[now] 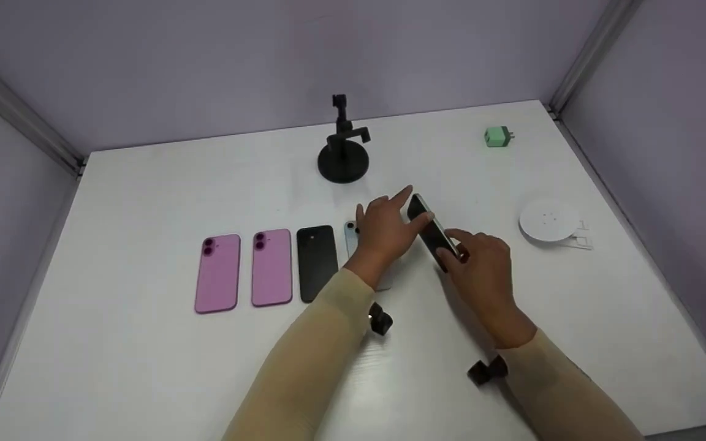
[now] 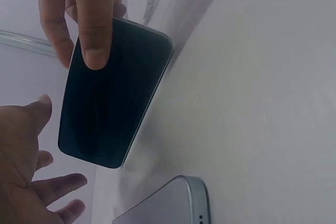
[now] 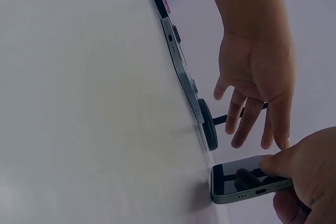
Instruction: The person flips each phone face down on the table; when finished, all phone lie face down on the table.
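My right hand [image 1: 482,263] grips a smartphone [image 1: 434,236] near its lower end, thumb on the dark screen and fingers behind. The phone is tilted and raised off the table, its pale metal edge showing. In the left wrist view, the screen of that phone [image 2: 113,98] faces the camera. My left hand [image 1: 387,229] hovers by the phone's upper end with fingers spread; the left wrist view shows a gap between this hand [image 2: 23,163] and the phone. Below the left hand lies a light blue phone [image 1: 351,236], partly hidden by the hand and wrist.
Left of it, a black phone [image 1: 316,263] and two pink phones, one nearer [image 1: 272,267] and one outermost [image 1: 217,274], lie in a row. A black stand [image 1: 343,160] rises behind. On the right are a white round disc [image 1: 549,220] and a green plug adapter [image 1: 497,136].
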Available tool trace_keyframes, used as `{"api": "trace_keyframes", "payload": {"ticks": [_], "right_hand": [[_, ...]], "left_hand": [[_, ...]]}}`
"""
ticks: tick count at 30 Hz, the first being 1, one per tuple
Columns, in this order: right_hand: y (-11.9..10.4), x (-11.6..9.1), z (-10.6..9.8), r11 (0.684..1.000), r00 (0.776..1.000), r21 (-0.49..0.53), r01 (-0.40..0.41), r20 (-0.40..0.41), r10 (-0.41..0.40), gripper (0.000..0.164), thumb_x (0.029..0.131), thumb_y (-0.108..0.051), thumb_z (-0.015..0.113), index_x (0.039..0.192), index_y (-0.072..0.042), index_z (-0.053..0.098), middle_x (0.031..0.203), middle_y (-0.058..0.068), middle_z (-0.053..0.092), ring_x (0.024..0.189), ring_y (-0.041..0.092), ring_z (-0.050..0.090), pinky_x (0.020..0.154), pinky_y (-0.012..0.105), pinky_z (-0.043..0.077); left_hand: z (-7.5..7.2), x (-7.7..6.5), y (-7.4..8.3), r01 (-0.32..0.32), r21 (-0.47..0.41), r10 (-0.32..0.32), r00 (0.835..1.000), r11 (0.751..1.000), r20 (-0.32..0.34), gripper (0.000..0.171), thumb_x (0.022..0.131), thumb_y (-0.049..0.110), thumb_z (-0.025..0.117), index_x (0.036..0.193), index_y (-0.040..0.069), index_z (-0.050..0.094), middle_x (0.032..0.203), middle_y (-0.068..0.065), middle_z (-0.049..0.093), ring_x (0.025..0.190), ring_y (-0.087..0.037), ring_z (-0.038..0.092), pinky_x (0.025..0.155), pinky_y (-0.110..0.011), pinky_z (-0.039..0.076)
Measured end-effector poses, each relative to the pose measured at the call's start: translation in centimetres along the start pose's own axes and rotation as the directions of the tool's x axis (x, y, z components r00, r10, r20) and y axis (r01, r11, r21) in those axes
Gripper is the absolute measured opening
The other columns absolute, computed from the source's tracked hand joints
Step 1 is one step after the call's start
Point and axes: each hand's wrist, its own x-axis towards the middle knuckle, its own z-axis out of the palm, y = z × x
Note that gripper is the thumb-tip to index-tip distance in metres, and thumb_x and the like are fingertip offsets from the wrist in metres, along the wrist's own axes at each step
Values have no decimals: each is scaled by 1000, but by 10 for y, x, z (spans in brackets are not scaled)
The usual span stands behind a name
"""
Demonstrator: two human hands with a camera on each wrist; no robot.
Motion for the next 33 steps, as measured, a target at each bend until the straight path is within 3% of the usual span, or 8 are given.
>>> {"api": "trace_keyframes", "payload": {"ticks": [3,7,11,16,20,25,29,33], "right_hand": [[-1,-3,1,999,999,42,35,11,-35,36,93,-17,88,127,-6,81,81,14,73,78,32,65,88,49,46],[1,-4,1,994,999,110,27,18,-29,40,92,-16,90,129,-6,81,83,15,75,81,32,67,79,42,45],[3,-4,-2,984,999,179,-14,44,6,42,91,-15,91,131,-9,81,85,13,74,83,29,70,73,35,43],[6,-5,-4,965,990,244,-95,127,65,45,91,-16,91,135,-14,79,88,11,74,87,23,69,76,30,45],[10,-4,-5,944,969,283,-168,222,106,45,94,-22,89,137,-17,78,94,10,74,92,22,65,76,31,46],[15,0,-8,934,924,274,-231,364,122,46,96,-36,87,138,-20,78,107,9,78,105,25,71,80,34,51],[19,1,-10,961,900,227,-155,433,43,48,94,-35,87,139,-18,78,121,7,81,119,30,71,99,46,52],[20,0,-10,978,901,202,-49,432,-44,52,90,-24,90,140,-15,76,121,9,82,119,36,69,106,55,48]], "left_hand": [[0,2,-5,1,-20,-1,1000,1000,9,71,103,59,69,165,30,50,153,0,68,155,-25,49,135,-66,14],[-3,2,-9,-16,-91,16,1000,996,3,68,101,53,75,160,24,58,145,0,73,143,-23,61,134,-67,15],[-7,3,-10,-30,-144,33,999,989,20,67,100,50,78,158,21,58,144,-1,74,136,-19,68,133,-66,16],[-11,4,-11,-26,-174,37,998,984,60,66,101,47,78,157,19,57,146,-3,73,137,-17,68,133,-58,19],[-13,4,-12,-24,-169,38,996,985,77,64,101,46,78,156,20,56,146,-4,73,138,-18,67,133,-56,21],[-15,5,-15,-25,-144,42,993,989,115,64,102,49,76,156,22,54,148,-2,72,141,-19,64,132,-51,25],[-19,5,-19,-24,-156,50,985,987,167,64,102,49,76,156,24,53,150,-1,70,149,-25,56,130,-48,30],[-26,6,-26,-34,-183,74,973,982,217,63,101,47,78,155,25,54,153,1,68,155,-30,49,128,-49,36]]}}
